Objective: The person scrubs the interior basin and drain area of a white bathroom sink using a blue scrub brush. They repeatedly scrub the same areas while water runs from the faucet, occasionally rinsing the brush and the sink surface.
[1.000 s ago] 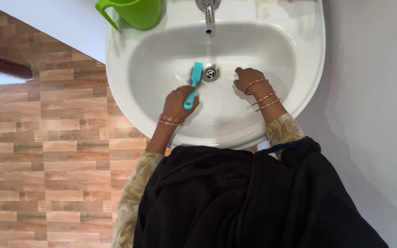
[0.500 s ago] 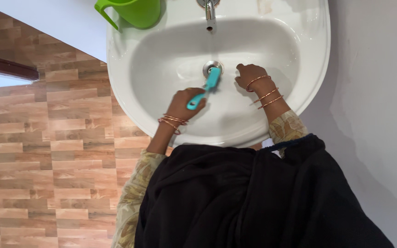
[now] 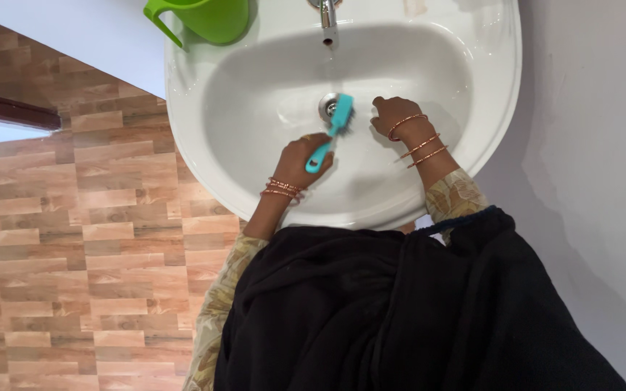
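- Nearest you, black cloth [image 3: 414,311] fills the lower frame, with your patterned sleeves poking out on both sides.
- Your left hand [image 3: 304,158] reaches into the white sink [image 3: 255,181], wrist bent and bangles stacked at the cuff, fingers wrapped tight round the handle of the teal brush [image 3: 331,129].
- The brush angles up and to the right from that fist, its head lying just beside the drain [image 3: 327,106], bristles against the basin floor.
- Your right hand [image 3: 394,114] is planted on the basin just right of the brush head, fingers curled down; it looks empty, though the palm is hidden, so you can't be sure.
- Beyond the drain, the tap [image 3: 327,14] hangs over the bowl's back edge.
- Furthest off, a green jug [image 3: 208,18] sits on the rim at the left corner.
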